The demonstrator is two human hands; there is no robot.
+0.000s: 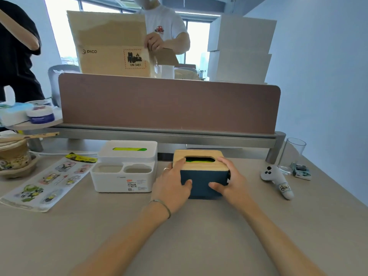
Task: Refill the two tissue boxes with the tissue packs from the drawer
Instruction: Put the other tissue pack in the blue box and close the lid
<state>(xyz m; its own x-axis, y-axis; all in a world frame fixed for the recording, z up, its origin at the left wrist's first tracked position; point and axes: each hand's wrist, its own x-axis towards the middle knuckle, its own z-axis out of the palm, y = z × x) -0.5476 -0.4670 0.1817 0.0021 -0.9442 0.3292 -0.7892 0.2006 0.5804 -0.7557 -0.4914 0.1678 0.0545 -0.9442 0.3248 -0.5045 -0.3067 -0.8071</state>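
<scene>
Head view: left hand (172, 183) and right hand (229, 181) are gripping the blue tissue box (204, 181) on the worktop (179, 236), fingers wrapping its sides and wooden lid (200, 166). Green pack is showing through both slots, white tissue box (124, 176) included, so refilling is seemingly closing out; next move likely calls for seating the lid squarely.

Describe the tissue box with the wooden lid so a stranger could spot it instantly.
Start at the long brown desk divider; on the desk just before its middle stand two tissue boxes. The tissue box with the wooden lid is the right one, held between the left hand and right hand. Its dark blue body sets it apart from the all-white organizer box.
</scene>
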